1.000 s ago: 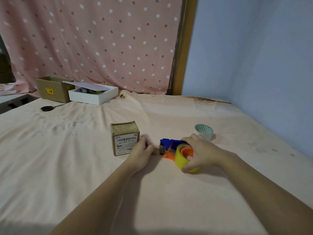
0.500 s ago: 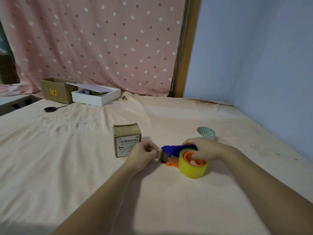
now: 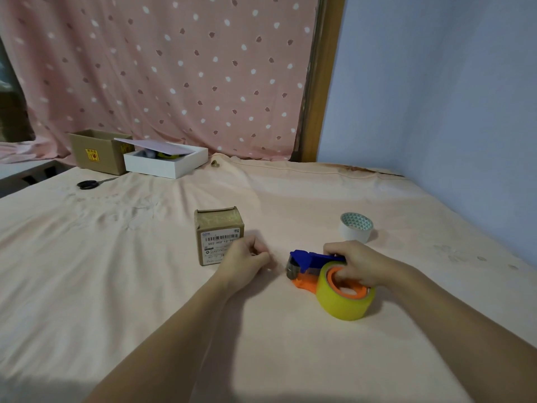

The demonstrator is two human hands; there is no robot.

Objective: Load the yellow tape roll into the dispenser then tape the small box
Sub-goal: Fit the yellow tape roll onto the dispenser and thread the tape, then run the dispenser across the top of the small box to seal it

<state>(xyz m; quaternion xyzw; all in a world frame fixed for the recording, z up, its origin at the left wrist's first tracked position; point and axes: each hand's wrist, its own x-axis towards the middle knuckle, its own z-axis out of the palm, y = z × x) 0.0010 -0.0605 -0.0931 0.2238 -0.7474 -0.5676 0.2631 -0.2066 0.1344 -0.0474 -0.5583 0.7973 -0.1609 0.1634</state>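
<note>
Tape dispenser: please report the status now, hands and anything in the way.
Right hand on dispenser, yellow roll seated. Left hand closed, contents unclear. Small box untaped, path clear.

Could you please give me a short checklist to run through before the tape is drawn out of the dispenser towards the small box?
1. Yellow tape roll seated on the orange hub of the blue and orange dispenser: ok.
2. Right hand steadying the dispenser: ok.
3. Tape end threaded past the dispenser's front roller: cannot tell.
4. Left hand pinching the tape end: cannot tell; it is curled shut beside the dispenser's front.
5. Small brown cardboard box upright, near the left hand: ok.
6. White tape roll clear of the work: ok.
</note>
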